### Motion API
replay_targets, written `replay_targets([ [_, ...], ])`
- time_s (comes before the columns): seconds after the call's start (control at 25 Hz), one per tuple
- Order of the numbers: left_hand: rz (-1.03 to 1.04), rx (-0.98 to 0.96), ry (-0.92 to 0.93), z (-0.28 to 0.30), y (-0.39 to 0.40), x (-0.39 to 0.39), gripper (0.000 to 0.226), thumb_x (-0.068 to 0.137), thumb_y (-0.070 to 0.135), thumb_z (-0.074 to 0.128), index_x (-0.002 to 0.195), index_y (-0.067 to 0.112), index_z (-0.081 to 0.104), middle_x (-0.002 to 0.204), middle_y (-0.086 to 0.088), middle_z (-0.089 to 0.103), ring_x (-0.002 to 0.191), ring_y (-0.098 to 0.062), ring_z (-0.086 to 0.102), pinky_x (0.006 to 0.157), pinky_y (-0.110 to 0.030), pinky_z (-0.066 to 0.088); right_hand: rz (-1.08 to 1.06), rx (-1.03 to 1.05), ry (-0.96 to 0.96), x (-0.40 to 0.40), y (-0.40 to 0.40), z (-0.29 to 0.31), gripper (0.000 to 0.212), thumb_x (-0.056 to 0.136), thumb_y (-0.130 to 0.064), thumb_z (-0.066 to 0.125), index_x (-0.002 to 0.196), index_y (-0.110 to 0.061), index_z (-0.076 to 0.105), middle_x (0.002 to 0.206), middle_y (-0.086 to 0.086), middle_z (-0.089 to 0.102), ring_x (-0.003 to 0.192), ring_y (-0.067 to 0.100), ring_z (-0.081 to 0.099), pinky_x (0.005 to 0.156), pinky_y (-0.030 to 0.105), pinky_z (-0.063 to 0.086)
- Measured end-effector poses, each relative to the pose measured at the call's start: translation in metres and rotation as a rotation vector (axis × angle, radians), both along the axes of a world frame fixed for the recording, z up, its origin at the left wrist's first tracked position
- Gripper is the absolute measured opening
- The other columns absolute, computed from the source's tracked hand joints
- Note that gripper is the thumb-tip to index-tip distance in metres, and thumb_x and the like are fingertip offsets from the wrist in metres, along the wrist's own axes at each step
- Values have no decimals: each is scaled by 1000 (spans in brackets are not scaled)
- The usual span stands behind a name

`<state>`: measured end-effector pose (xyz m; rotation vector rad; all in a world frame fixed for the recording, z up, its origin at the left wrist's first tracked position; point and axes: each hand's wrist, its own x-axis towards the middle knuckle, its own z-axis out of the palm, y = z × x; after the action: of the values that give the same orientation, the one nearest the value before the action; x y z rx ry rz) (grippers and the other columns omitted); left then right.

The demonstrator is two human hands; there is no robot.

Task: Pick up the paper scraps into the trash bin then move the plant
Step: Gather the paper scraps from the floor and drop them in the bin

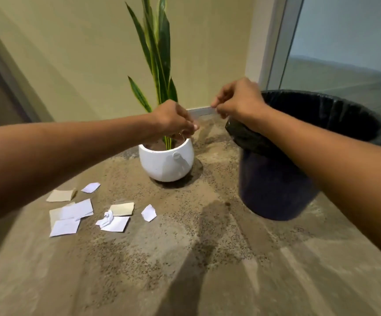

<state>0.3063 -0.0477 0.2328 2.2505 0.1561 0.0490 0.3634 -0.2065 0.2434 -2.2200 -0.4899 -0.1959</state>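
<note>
Head view, paper scraps (89, 210) below left grip (173, 119)

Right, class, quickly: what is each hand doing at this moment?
Left hand: fingers curled above the plant pot; whether it holds anything cannot be told.
Right hand: fingers pinched together near the trash bin; no scrap visible.

The plant (156, 53) has dark green leaves edged in yellow-green and stands in a plain white pot (166, 164). The trash bin (276, 179) is dark navy with a black liner (321, 110). The paper scraps (89, 213) are white and pale cream against a speckled brown-grey floor (207, 258).
</note>
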Motion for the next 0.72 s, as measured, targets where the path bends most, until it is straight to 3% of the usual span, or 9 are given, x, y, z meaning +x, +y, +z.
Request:
replay_targets([
  [0.08, 40, 13, 52, -27, 36, -13, 6, 84, 9, 66, 86, 5, 71, 70, -4, 66, 63, -10, 60, 54, -19, 54, 174, -107, 51, -23, 35, -23, 10, 81, 0, 68, 79, -9, 72, 75, 6, 70, 65, 14, 66, 57, 19, 54],
  [0.2, 71, 12, 170, -74, 84, -30, 9, 85, 5, 63, 79, 10, 68, 72, -5, 65, 66, -12, 60, 65, -25, 52, 390, -251, 152, -49, 90, -70, 11, 80, 0, 67, 83, -8, 74, 84, 12, 73, 71, 21, 68, 65, 32, 57],
  [0.4, 74, 181, 348, -145, 160, -54, 19, 83, 2, 65, 102, 4, 70, 78, -8, 64, 63, -8, 56, 50, -13, 49, 535, -352, 295, -67, 151, -152, 9, 80, 0, 63, 83, 0, 71, 70, 10, 64, 60, 20, 60, 48, 25, 47],
  [0.48, 68, 325, 427, -171, 188, -63, 34, 78, 9, 73, 111, 8, 67, 87, -11, 64, 65, -14, 54, 48, -15, 47, 512, -391, 338, -63, 166, -184, 15, 81, -1, 60, 89, 6, 70, 75, 14, 67, 71, 26, 65, 60, 31, 52],
  [0.56, 62, 509, 507, -196, 208, -75, 58, 68, 28, 82, 120, 15, 60, 102, -10, 65, 82, -18, 55, 64, -22, 41, 426, -448, 345, -56, 172, -215, 17, 81, -5, 60, 93, 1, 71, 94, 16, 72, 91, 30, 67, 80, 34, 54],
  [0.64, 89, 484, 529, -218, 218, -85, 74, 61, 38, 85, 125, 15, 54, 111, -10, 63, 97, -22, 56, 74, -25, 39, 314, -487, 371, -52, 175, -239, 22, 80, -11, 64, 100, -5, 69, 109, 17, 68, 104, 32, 62, 88, 34, 53],
  [0.72, 146, 421, 478, -233, 222, -88, 71, 60, 42, 85, 119, 16, 55, 99, -8, 63, 95, -24, 58, 68, -26, 37, 271, -516, 376, -52, 178, -257, 34, 79, -20, 70, 110, -8, 62, 119, 16, 58, 112, 33, 56, 90, 37, 51],
])
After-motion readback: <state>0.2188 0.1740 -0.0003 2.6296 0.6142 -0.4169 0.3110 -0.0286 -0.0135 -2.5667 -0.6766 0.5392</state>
